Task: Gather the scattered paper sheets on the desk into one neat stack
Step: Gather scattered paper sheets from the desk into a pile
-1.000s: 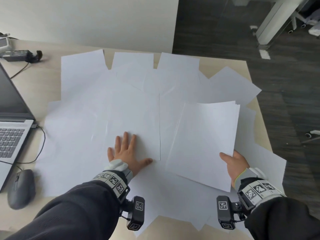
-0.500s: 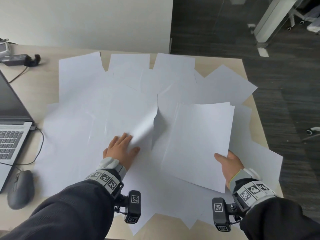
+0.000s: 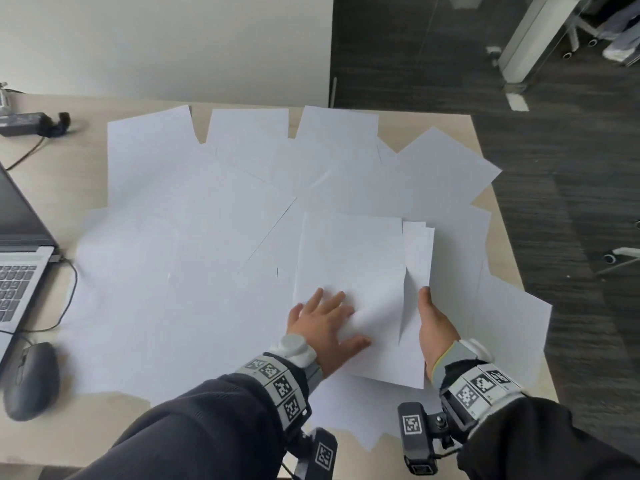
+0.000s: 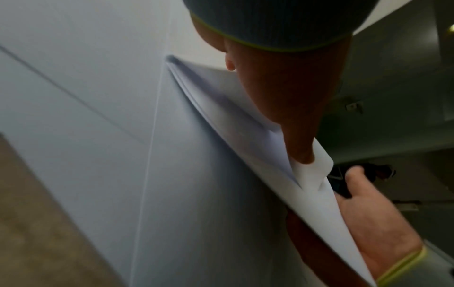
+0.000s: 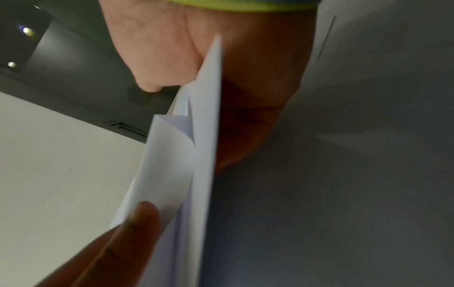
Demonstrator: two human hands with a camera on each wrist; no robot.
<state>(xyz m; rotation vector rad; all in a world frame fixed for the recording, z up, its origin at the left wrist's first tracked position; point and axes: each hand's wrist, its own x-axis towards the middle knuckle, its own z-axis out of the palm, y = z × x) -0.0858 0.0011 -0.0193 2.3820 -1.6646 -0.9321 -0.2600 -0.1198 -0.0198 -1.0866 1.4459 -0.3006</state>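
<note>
Head view: left hand (image 3: 325, 323) fingers spread on sheet (image 3: 349, 258); right hand (image 3: 433, 323) pinching stack (image 3: 417, 254), fingers hidden.

- Scattered paper sheets (image 3: 194, 237), plain white, lay flat and overlapping across most of the worktop, some corners hanging past its right and near edges.
- A gathered stack (image 3: 349, 271) lay on them at the near right, its top sheet bowed up along the right edge.

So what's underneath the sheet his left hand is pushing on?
Under the top sheet beneath the left hand lies a small stack, its edges peeking out right, gripped by the right hand. Loose sheets lie below; how many is hidden.
</note>
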